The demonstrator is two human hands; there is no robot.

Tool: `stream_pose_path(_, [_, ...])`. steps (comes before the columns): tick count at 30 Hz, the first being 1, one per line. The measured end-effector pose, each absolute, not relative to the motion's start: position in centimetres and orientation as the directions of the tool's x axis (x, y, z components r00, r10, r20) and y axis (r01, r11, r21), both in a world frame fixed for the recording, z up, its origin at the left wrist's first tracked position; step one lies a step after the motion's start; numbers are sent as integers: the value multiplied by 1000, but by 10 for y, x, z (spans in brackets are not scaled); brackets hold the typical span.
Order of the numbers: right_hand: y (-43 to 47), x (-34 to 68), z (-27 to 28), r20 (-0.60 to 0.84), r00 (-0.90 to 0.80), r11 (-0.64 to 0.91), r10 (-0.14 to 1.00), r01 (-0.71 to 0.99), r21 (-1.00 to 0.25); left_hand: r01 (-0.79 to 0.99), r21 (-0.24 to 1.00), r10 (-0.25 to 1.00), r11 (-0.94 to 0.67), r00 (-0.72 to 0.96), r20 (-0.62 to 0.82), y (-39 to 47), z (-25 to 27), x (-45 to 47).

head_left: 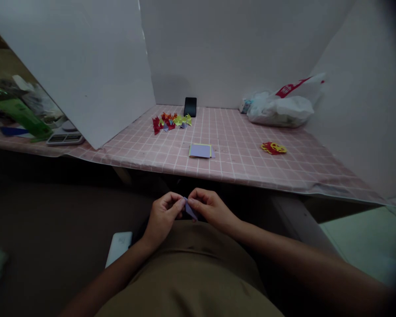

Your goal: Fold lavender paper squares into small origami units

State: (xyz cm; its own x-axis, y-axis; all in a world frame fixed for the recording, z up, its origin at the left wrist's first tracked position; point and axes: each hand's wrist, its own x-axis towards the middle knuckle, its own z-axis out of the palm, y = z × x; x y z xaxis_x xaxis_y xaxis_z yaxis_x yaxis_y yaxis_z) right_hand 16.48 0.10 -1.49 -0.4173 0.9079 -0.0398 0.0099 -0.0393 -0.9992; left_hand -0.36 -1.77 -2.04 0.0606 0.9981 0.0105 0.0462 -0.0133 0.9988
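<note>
A small folded piece of purple paper (190, 211) is held over my lap, in front of the table's near edge. My left hand (165, 215) pinches its upper left part between thumb and fingers. From the other side my right hand (211, 208) grips it near the top, thumb against the paper. The paper's lower end points down to the right; its finer folds are too small to make out. On the table ahead lies a stack of square paper sheets (200, 150), purple on top with yellow edges showing.
Several folded paper figures (170, 121) in red, orange, yellow and purple lie near a black phone (190, 107). A red and yellow pile (273, 148) and a white plastic bag (284, 108) are on the right. White panels border the table; a white device (119, 246) lies at lower left.
</note>
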Motion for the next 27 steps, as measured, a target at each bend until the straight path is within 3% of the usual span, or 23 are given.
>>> stream_pose_path(3, [2,166,-14,2,-401,28,916,60,-998,71,997,997,-13,74,8,-18,-21,-3])
stream_pose_path(8, [0,166,-11,-48,-416,-14,908,83,-996,23,1000,993,-12,115,10,-18,-22,-4])
stream_pose_path(27, [-1,166,-8,-24,-420,26,907,113,-993,-15,1000,992,3,127,-1,-18,-21,-4])
